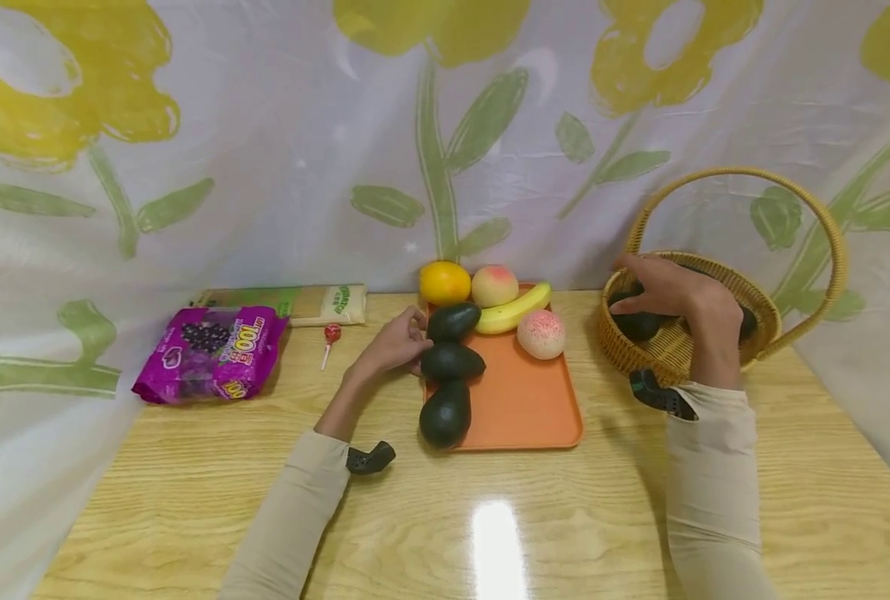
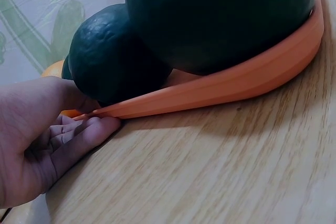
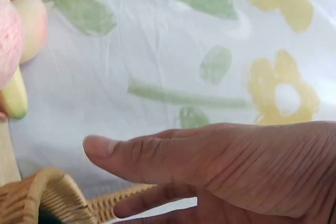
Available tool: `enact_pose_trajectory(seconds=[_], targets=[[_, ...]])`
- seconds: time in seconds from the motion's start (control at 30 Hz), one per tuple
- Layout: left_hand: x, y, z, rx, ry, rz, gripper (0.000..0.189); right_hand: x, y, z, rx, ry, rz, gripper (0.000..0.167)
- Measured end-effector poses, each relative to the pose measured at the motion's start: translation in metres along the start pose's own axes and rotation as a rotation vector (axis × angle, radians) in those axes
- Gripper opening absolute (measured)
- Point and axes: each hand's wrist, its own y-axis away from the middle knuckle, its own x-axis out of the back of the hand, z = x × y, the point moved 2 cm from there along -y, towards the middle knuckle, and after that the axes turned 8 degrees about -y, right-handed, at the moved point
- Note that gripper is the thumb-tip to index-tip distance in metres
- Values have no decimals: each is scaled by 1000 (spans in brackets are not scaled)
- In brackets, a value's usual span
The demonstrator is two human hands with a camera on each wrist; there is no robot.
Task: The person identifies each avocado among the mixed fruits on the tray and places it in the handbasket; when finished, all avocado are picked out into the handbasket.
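My left hand [image 1: 396, 342] pinches the left rim of an orange tray [image 1: 520, 400], thumb over the edge and fingers beneath it in the left wrist view. Three dark green avocados [image 1: 446, 414] line that side of the tray. Farther back on it are a yellow-orange fruit [image 1: 445, 283], a peach [image 1: 495, 286], a banana [image 1: 515, 310] and a speckled pink peach [image 1: 541, 335]. Over the wicker basket [image 1: 616, 350] is my right hand [image 1: 673, 287], its thumb and fingers extended. Beneath that hand, dark avocados [image 1: 637, 326] lie in the basket, partly hidden.
A purple snack bag [image 1: 212, 354] lies on the left of the wooden table [image 1: 580, 525], with a flat, light-coloured package [image 1: 317, 305] behind it and a red lollipop [image 1: 332, 334] nearby. The basket's tall handle [image 1: 737, 172] arches up in front of a flowered curtain [image 1: 265, 167].
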Motion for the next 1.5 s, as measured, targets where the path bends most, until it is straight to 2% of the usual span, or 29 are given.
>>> enact_pose_trajectory(seconds=[0.23,0.47,0.73,0.87,1.07,1.27,1.5], targets=[[-1,-2,0,-5,0,8,36,-2,-3,-23,80,-58,-34,61],[1,-1,0,-6,5,0,35,-16,-19,-52,143,-78,-60,58],[2,0,-3,3,-9,5,36,-45,-48,-79,343,-98,-85,54],[2,-1,-2,-2,-8,8,36,-61,-64,-90,406,-99,-80,56],[0,-2,-3,0,-3,-6,36,-87,-81,-98,415,-128,-123,65],[0,-2,-3,4,3,-11,36,-104,-89,-101,423,-137,-163,69],[0,-1,-1,2,11,-11,39,-115,-93,-103,436,-141,-124,65]])
